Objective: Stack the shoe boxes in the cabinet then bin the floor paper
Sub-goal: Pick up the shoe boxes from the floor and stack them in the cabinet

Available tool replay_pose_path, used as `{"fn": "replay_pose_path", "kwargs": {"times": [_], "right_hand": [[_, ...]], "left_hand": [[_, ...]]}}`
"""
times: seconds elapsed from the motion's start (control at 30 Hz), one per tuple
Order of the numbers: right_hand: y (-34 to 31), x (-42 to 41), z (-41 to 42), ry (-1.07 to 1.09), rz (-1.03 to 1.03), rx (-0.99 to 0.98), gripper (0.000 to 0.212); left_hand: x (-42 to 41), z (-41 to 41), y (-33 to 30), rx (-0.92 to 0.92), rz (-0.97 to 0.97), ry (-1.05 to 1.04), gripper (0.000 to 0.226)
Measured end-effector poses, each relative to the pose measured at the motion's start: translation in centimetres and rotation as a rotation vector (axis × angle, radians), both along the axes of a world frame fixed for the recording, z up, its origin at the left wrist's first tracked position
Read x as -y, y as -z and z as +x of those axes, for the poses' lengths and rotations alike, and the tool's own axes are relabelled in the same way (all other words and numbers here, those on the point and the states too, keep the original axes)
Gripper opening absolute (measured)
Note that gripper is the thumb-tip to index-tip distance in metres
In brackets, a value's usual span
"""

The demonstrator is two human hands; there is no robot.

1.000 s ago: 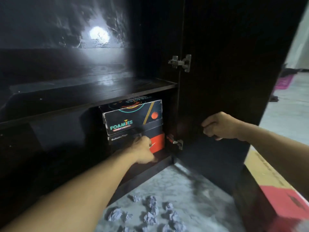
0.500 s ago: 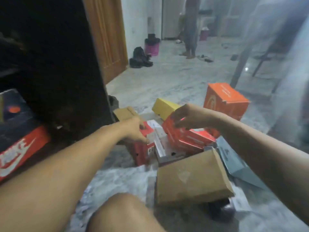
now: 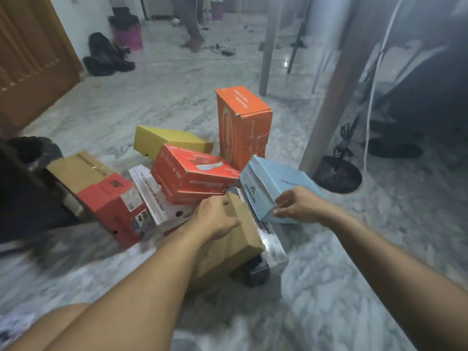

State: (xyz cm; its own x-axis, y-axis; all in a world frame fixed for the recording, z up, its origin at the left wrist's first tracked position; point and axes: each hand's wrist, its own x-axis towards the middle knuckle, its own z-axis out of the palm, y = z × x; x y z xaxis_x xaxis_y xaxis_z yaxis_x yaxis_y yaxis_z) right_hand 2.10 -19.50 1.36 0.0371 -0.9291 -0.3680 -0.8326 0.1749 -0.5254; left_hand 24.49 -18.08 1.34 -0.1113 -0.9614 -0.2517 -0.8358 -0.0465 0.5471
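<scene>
Two forearms reached up from the bottom of the frame toward the pile of shoe boxes on the marble floor [image 3: 157,97]. My left hand [image 3: 217,219] lay palm-down near the centre, its fingers curled over the upper edge of the plain brown box [image 3: 243,231], which sat tilted on top of a glossy grey box [image 3: 274,247]. My right hand [image 3: 298,205], just right of centre, had its fingers bent and its fingertips against the lower corner of the light blue box [image 3: 273,183]; whether it truly gripped that box or only touched it I could not tell. The two hands were near each other, with the corner of the blue box between them.

Above my hands lay the red-orange box [image 3: 195,171], tilted, with the yellow box [image 3: 167,140] behind it and the tall orange box [image 3: 240,122] standing on end toward the upper centre. At centre left a white box [image 3: 154,196] leaned beside the red-and-tan box [image 3: 101,188]. A dark cabinet edge [image 3: 22,193] showed at the left border. My bare knee [image 3: 63,317] sat in the lower left corner. In the upper left stood a wooden door [image 3: 33,64], and a pink bin [image 3: 128,36] beside dark bags [image 3: 103,57]. A pale post [image 3: 336,97] rose at the right.
</scene>
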Motion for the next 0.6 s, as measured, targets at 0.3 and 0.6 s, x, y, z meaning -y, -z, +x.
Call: {"fn": "replay_pose_path", "kwargs": {"times": [0.3,0.6], "right_hand": [[3.9,0.9,-0.4,0.813,0.126,0.665,0.036],[7.1,2.7,1.0,1.261,0.329,1.479,0.054]], "left_hand": [[2.2,-3.9,2.1,-0.061,-0.135,0.011,0.055],[4.1,-5.4,3.4,-0.084,-0.089,0.034,0.065]]}}
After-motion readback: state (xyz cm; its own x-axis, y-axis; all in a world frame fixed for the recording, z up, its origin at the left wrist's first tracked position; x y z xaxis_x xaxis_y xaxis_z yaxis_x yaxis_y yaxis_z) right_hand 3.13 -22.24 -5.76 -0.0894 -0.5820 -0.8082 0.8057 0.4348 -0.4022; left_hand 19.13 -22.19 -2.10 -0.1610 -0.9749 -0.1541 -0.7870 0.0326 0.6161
